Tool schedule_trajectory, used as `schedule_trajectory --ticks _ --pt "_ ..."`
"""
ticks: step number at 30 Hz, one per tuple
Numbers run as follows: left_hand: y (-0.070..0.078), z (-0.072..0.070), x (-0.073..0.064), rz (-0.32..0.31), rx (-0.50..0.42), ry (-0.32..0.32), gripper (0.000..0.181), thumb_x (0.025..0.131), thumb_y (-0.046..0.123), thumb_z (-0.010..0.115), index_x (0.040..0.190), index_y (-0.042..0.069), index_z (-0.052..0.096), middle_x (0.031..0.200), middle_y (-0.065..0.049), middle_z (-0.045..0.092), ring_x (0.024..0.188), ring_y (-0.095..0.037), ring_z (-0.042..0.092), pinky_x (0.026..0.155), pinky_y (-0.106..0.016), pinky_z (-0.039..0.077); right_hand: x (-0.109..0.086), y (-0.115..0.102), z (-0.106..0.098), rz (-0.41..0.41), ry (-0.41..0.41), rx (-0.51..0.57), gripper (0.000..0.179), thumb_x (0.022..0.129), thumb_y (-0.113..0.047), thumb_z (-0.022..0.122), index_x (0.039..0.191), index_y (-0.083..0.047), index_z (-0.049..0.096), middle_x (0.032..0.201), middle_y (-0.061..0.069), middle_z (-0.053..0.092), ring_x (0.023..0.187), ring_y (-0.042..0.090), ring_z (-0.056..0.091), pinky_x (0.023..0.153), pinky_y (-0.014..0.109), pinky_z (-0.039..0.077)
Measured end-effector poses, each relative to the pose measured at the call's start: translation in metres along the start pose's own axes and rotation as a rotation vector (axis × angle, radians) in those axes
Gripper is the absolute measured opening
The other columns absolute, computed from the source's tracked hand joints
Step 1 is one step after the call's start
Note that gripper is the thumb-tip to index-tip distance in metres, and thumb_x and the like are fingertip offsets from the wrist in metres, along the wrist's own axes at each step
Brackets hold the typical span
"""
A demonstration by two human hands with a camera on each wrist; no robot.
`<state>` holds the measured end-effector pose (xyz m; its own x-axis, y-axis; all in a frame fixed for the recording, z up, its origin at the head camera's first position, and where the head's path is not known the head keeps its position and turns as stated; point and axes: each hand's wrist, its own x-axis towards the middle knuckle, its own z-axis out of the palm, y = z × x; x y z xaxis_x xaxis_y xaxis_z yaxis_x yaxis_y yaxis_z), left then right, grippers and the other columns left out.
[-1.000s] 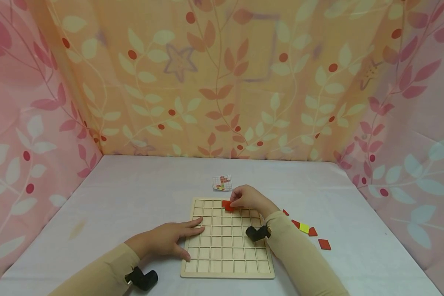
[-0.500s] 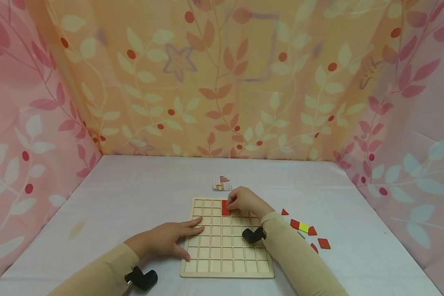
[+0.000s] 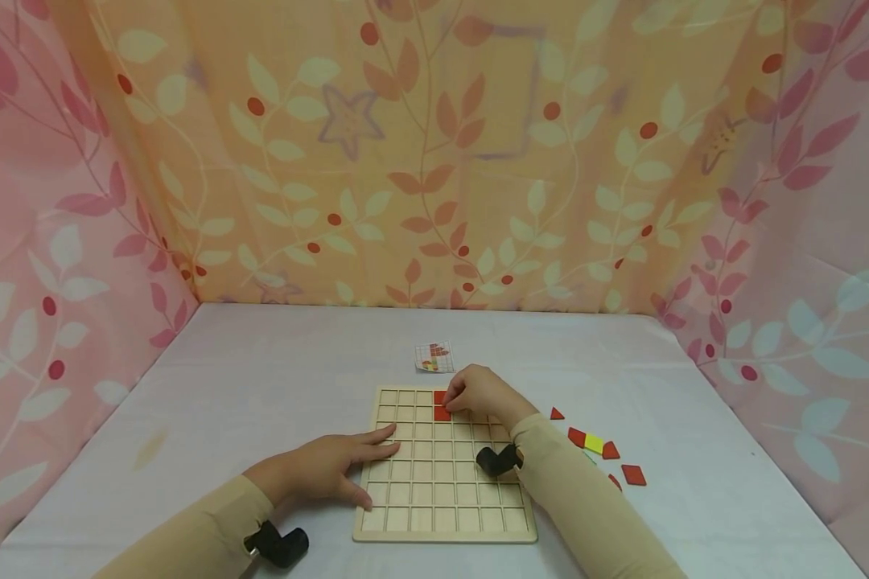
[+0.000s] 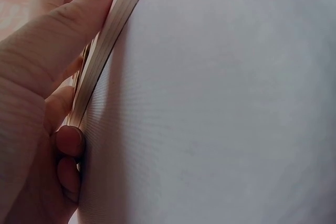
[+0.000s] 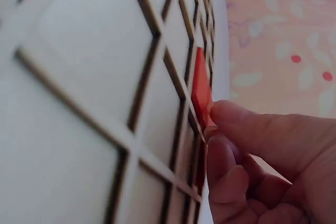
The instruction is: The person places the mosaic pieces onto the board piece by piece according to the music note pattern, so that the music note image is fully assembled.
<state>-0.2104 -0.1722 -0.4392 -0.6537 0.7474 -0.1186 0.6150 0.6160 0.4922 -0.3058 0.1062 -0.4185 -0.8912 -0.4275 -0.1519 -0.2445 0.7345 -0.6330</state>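
On the white tabletop, a wooden grid board lies flat before the person; two red square tiles lie one behind the other in its fourth column from the left, at the two farthest rows; the right hand bends over their right side, thumb and forefinger brought narrowly together in a pinch on one tile, though which of the two is hard to tell; the left hand rests with fingers spread wide on the board's left edge, its thumb nearer the person; just beyond the board lies a small printed pattern card; to the right, near the beige right sleeve, lie a red triangle, a yellow square between two red pieces, and a red parallelogram.
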Motion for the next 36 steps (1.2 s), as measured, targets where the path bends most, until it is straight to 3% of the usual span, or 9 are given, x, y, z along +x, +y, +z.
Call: schedule_trajectory --ticks 6,18,27,36 --pt "-0.002 0.001 0.001 -0.014 -0.011 -0.002 0.082 0.071 0.061 0.061 0.142 0.03 0.032 0.152 0.005 0.017 0.134 -0.021 0.027 0.102 -0.045 0.031 -0.011 0.011 -0.019 0.002 0.006 -0.005 0.006 0.077 -0.017 0.073 0.075 -0.012 0.072 0.071 -0.006 0.064 0.072 0.013 0.052 0.067 0.028 0.044" --pt "-0.001 0.001 0.001 -0.018 -0.003 -0.002 0.083 0.071 0.061 0.061 0.142 0.03 0.032 0.152 0.006 0.016 0.135 -0.021 0.026 0.103 -0.045 0.03 -0.05 0.055 -0.052 0.219 0.026 0.019 0.003 0.079 -0.016 0.071 0.082 -0.015 0.07 0.074 0.001 0.061 0.065 0.018 0.051 0.054 0.028 0.043" --pt "-0.003 0.003 0.003 -0.021 -0.001 -0.007 0.083 0.071 0.062 0.06 0.142 0.031 0.031 0.152 0.007 0.015 0.135 -0.02 0.025 0.103 -0.046 0.029 -0.072 0.077 -0.061 0.245 -0.013 -0.012 0.008 0.076 -0.011 0.073 0.079 -0.013 0.066 0.071 0.002 0.059 0.066 0.019 0.051 0.057 0.029 0.044" --pt "-0.004 0.004 0.003 -0.048 -0.025 -0.019 0.083 0.069 0.062 0.06 0.142 0.033 0.031 0.152 0.009 0.014 0.136 -0.018 0.023 0.104 -0.044 0.029 -0.079 0.088 -0.061 0.221 -0.074 -0.008 0.017 0.072 -0.006 0.075 0.083 -0.015 0.066 0.077 0.003 0.055 0.073 0.02 0.049 0.064 0.03 0.043"
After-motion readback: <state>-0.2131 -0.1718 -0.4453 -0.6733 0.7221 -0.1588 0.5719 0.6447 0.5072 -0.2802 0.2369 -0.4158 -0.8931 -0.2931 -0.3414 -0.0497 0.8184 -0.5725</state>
